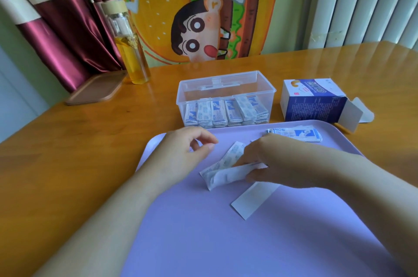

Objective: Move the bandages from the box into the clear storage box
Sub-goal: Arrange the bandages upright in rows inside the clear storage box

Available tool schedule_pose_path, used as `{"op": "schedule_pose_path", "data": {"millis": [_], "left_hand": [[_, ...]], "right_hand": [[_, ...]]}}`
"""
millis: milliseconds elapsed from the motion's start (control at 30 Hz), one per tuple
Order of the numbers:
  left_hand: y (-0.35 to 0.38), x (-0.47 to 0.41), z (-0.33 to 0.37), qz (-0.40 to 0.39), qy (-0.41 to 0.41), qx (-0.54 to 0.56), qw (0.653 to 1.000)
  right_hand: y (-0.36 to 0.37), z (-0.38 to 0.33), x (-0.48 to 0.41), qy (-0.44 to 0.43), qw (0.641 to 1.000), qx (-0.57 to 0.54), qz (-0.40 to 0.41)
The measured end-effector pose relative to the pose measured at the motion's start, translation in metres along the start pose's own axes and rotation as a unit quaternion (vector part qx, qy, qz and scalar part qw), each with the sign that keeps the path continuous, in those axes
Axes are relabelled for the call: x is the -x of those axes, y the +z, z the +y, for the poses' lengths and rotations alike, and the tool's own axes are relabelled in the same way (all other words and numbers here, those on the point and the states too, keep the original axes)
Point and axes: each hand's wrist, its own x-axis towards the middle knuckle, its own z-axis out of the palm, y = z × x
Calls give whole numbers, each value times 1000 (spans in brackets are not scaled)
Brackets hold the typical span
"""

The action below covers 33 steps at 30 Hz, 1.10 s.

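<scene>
A clear storage box (226, 86) stands open behind the lilac tray (203, 231), with several wrapped bandages (226, 111) lined up along its front wall. The blue and white bandage box (313, 100) lies on its side to the right, flap open. On the tray my right hand (271, 161) pinches a small bundle of white bandage strips (226, 175). One strip (254, 199) lies loose below it, and a few more bandages (296, 134) rest at the tray's far right. My left hand (183, 152) hovers just left of the bundle, fingers loosely curled and holding nothing.
A glass bottle (129, 43) of yellow liquid stands at the back left beside a brown wooden lid (97, 89). The wooden table (79, 141) meets a cartoon cloth and a curtain at the back. A radiator is at the far right.
</scene>
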Motion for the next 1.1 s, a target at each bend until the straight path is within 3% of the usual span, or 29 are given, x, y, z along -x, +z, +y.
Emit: {"op": "schedule_pose_path", "data": {"millis": [100, 200, 367, 500, 600, 700, 733, 800, 833, 900, 967, 1100], "left_hand": [[3, 3, 7, -83, -11, 90, 992], [1, 4, 14, -106, -50, 192, 974], [-1, 6, 13, -222, -140, 338, 904], [-1, 4, 9, -243, -173, 392, 870], [0, 1, 6, -214, -199, 403, 867], [0, 0, 3, -172, -208, 415, 869], [1, -1, 2, -163, -209, 406, 875], [1, -2, -1, -153, -205, 380, 889], [2, -1, -1, -153, -202, 367, 895], [2, 0, 0, -155, -190, 347, 905], [3, 0, 3, -156, -175, 336, 912], [4, 0, 3, -126, -164, 304, 930]], "right_hand": [[-3, -3, 2, -7, 999, -25, 27], [-3, -3, 0, -30, 994, -59, 84], [2, 6, -12, -127, 950, -20, 286], [7, 3, -16, -158, 922, 7, 354], [10, 5, -19, -105, 927, -33, 358], [4, 9, -18, 25, 933, -211, 291], [1, 10, -16, 57, 917, -310, 244], [-5, 15, -12, 86, 837, -520, 146], [-7, 16, -11, 88, 806, -575, 110], [-5, 15, -11, 89, 820, -559, 88], [0, 11, -15, 99, 845, -513, 117], [4, 9, -19, 121, 852, -479, 173]]}}
